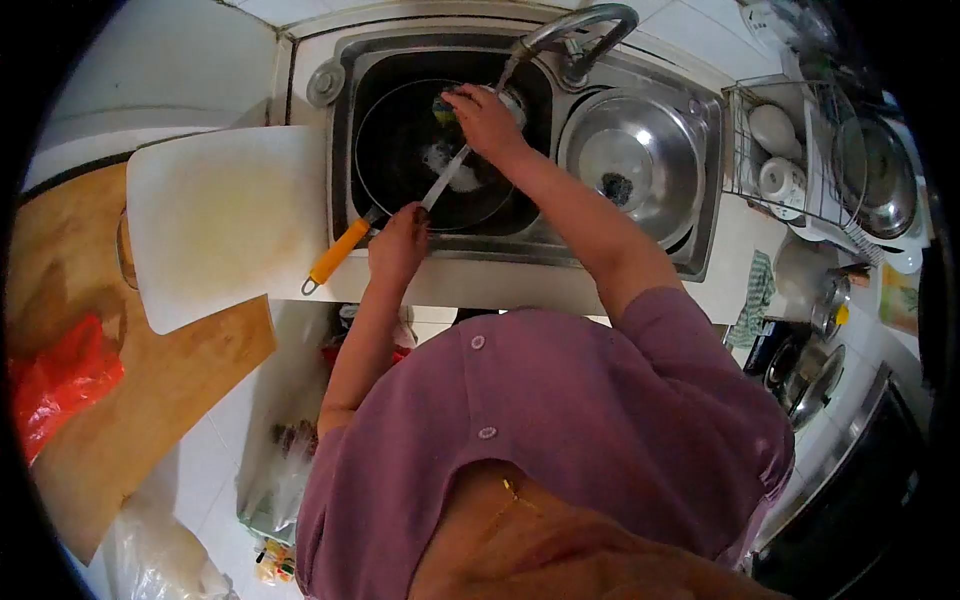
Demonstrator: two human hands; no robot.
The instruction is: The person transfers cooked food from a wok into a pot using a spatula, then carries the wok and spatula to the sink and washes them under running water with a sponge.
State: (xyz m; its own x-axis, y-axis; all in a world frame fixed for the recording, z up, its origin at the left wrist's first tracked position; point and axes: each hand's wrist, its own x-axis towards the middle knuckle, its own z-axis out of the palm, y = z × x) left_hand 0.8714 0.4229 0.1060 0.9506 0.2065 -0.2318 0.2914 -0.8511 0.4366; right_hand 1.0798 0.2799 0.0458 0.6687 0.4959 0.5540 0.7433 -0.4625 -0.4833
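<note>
My left hand (398,243) is closed around the near end of a long, narrow metal utensil (446,176) over the left sink basin. The utensil slants up to my right hand, which covers its far part, so its exact kind is unclear. My right hand (487,122) is closed on a green and yellow sponge (443,110) by the utensil. Below both hands lies a dark frying pan (392,150) with white suds in it. Its orange handle (338,256) sticks out over the sink's front left edge. Water runs from the faucet (580,20) beside my right hand.
A metal bowl (640,150) with a dark scrubber (616,187) sits in the right basin. At left, a white cutting board (225,220) overlaps a wooden surface (190,400) bearing a red plastic bag (65,380). A wire dish rack (745,150) stands at right.
</note>
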